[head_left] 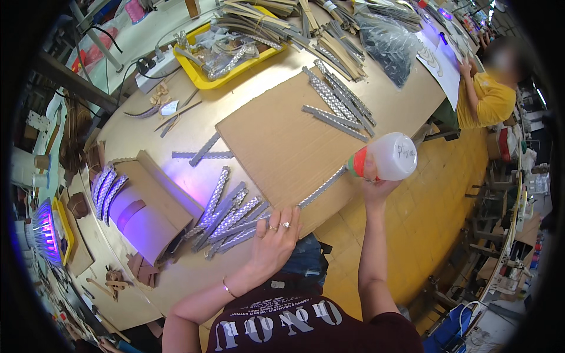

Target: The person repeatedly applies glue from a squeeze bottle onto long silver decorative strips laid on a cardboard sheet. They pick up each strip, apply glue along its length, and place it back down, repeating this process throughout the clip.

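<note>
My right hand (376,183) is wrapped round the red-and-green neck end of a whitish plastic squeeze bottle (399,156), its base tipped up. The bottle's narrow end points down at the far end of a thin grey strip (322,192) lying along the cardboard's near edge. On the strip's nearer end rests my left hand (279,234), fingers bent and pressed together over it. Just left of that hand lies a loose pile of silver braided strips (226,217) with grey backs. Several more braided strips (338,100) lie on the far part of the cardboard sheet (265,132).
A yellow tray (203,82) of scraps stands at the back, near bundled strips (259,20) and a plastic bag (391,47). At left, braided pieces lie on a curved cardboard form (144,220) near a purple-lit lamp (50,232). A person in yellow (491,100) works at far right.
</note>
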`<state>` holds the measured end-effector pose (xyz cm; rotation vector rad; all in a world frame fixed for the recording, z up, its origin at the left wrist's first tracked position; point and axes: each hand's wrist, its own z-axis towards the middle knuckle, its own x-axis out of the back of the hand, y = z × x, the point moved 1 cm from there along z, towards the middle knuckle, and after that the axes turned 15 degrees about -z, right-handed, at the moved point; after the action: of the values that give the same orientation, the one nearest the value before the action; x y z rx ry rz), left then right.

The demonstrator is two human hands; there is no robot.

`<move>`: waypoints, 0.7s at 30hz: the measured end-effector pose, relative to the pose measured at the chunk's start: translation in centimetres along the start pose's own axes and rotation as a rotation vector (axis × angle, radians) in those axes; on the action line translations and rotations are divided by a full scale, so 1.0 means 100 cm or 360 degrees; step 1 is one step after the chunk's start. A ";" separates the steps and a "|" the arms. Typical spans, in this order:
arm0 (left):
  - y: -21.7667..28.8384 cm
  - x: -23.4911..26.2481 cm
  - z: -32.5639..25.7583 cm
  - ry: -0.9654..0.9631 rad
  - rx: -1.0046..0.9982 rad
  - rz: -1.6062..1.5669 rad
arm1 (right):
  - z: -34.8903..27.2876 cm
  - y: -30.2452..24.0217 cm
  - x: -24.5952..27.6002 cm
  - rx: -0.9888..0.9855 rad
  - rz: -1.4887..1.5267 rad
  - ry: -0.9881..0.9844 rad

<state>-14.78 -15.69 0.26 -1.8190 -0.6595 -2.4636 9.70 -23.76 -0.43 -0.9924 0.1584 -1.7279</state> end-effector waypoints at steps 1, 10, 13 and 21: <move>0.000 0.001 0.000 0.0002 -0.0005 -0.0001 | 0.002 0.000 -0.001 0.0070 -0.0014 0.0034; 0.001 0.002 0.001 -0.0002 -0.0002 0.0016 | -0.052 -0.030 -0.008 0.0143 -0.0029 -0.0204; 0.002 0.000 0.001 0.0039 0.0012 -0.0008 | -0.069 -0.051 -0.012 0.0173 0.0161 -0.0272; -0.001 0.005 0.002 0.0045 0.0034 -0.0127 | -0.012 -0.035 0.000 -0.1526 0.1581 0.0254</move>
<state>-14.82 -15.40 0.73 -1.7808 -0.7681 -2.5164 6.29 -22.81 0.70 -1.1218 1.4226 -0.7366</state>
